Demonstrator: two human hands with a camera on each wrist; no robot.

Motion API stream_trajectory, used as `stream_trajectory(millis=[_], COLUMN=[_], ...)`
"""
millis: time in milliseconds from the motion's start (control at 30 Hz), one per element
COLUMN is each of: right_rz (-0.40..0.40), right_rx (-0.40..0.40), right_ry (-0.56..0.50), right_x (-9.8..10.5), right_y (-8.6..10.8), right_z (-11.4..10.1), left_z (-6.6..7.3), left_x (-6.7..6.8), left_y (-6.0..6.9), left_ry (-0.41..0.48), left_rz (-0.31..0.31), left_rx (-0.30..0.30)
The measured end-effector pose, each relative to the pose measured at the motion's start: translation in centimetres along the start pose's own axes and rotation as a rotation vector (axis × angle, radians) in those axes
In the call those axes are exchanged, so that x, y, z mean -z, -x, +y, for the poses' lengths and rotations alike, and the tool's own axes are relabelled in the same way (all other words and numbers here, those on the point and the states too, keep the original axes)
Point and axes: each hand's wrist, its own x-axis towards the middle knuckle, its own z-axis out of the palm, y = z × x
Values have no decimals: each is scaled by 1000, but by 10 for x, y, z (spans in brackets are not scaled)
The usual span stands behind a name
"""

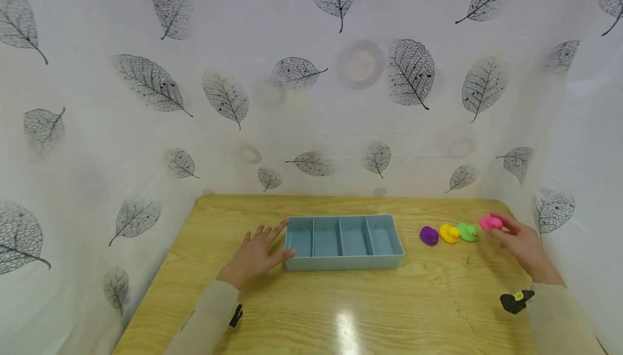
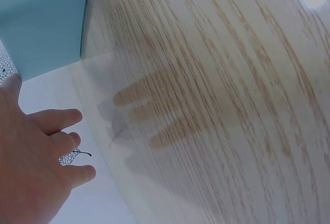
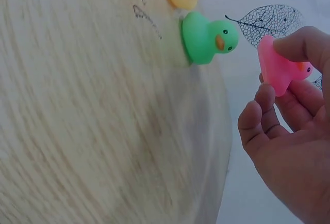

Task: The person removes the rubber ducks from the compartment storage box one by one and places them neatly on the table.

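Observation:
Between the thumb and fingers of my right hand (image 1: 523, 247) is a pink rubber duck (image 1: 490, 222); the right wrist view shows the duck (image 3: 281, 69) raised off the table. To its left, a green duck (image 1: 468, 231), a yellow duck (image 1: 449, 234) and a purple duck (image 1: 429, 235) sit in a row. My left hand (image 1: 255, 255) is spread at the left end of a blue-grey tray (image 1: 344, 262) with several compartments. Its thumb and index finger touch the tray's rim, the other fingers extended. In the left wrist view the tray's outer wall (image 2: 46, 33) is beside the fingers.
Everything stands on a wood-grain table (image 1: 311, 301). A white curtain (image 1: 311, 127) printed with dark leaves encloses the back and both sides. A small black object (image 1: 517, 301) with a yellow mark is at the right wrist.

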Motion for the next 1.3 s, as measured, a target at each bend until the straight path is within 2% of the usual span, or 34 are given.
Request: stream_trajectory(millis=[133, 400, 567, 667, 800, 1000, 1300], right_rz=[4, -47, -100, -116, -112, -133, -161], right_rx=[4, -75, -119, -113, -65, -16, -63], right_ry=[-32, 91, 98, 150, 200, 203, 184], right_x=[2, 5, 2, 0, -2, -3, -2], right_y=[0, 0, -5, -10, -14, -18, -19], right_z=[7, 16, 22, 24, 26, 28, 26], left_z=[0, 0, 2, 2, 2, 2, 1], left_x=[0, 1, 2, 2, 2, 1, -1], left_y=[0, 0, 0, 0, 1, 1, 1], left_ry=[6, 8, 16, 11, 7, 15, 16], left_rz=[-2, -2, -10, -14, -12, -13, -15], left_rx=[-1, -2, 1, 1, 1, 8, 15])
